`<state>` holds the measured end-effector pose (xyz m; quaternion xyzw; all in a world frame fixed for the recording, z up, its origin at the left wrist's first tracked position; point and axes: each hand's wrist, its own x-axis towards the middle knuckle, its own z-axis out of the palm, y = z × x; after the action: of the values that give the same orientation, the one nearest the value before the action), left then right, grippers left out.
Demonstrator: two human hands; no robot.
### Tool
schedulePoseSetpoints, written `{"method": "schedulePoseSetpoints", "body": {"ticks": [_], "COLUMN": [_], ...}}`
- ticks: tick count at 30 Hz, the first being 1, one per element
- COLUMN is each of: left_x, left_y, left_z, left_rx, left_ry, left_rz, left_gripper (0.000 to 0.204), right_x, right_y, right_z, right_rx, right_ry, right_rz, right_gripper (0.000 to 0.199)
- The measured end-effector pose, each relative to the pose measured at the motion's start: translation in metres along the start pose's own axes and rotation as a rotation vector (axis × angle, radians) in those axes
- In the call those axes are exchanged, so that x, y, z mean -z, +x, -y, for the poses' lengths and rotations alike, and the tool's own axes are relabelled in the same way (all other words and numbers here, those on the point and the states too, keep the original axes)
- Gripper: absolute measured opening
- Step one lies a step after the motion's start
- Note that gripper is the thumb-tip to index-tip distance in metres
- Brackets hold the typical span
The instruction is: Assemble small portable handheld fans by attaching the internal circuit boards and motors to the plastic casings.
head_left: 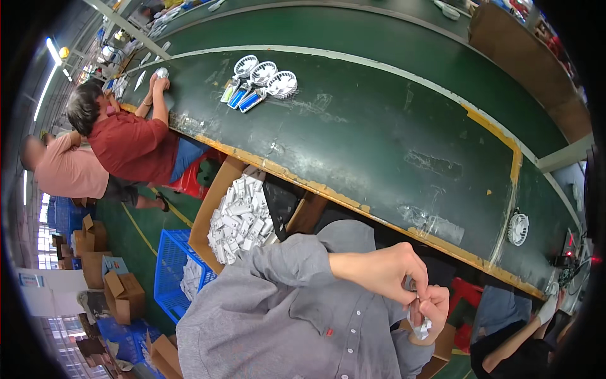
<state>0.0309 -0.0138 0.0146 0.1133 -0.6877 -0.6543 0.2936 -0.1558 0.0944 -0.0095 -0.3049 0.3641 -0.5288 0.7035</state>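
Below the belt, both hands pinch a crumpled white wrapper

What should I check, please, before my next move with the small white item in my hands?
1. Grip: left hand and right hand both pinch the small white item: ok.
2. Item's kind and condition, mostly hidden by fingers: cannot tell.
3. Three handheld fans lie apart, far up the green conveyor belt: ok.
4. Single white fan flat near the belt's edge: ok.
5. Carton of white parts stocked: ok.
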Motion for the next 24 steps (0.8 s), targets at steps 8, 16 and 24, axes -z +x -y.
{"method": "schedulePoseSetpoints", "body": {"ticks": [8, 16, 24], "left_x": [-0.021, 0.000, 0.079], "left_y": [-0.004, 0.005, -0.024], "left_z": [-0.005, -0.002, -0.020], "left_rx": [-0.199, -0.025, 0.013], "left_ry": [0.431, 0.386, -0.209], "left_rz": [-0.097, -0.149, -0.509], "left_gripper": [0.016, 0.012, 0.016], "right_x": [-0.005, 0.005, 0.119], "right_y": [-0.021, -0.033, -0.165], "right_z": [-0.009, -0.009, -0.072], "right_rx": [0.117, 0.272, -0.154], "right_ry": [-0.073, 0.271, -0.012], "right_rz": [-0.065, 0.631, -0.593], "right_gripper": [0.029, 0.011, 0.031]}}
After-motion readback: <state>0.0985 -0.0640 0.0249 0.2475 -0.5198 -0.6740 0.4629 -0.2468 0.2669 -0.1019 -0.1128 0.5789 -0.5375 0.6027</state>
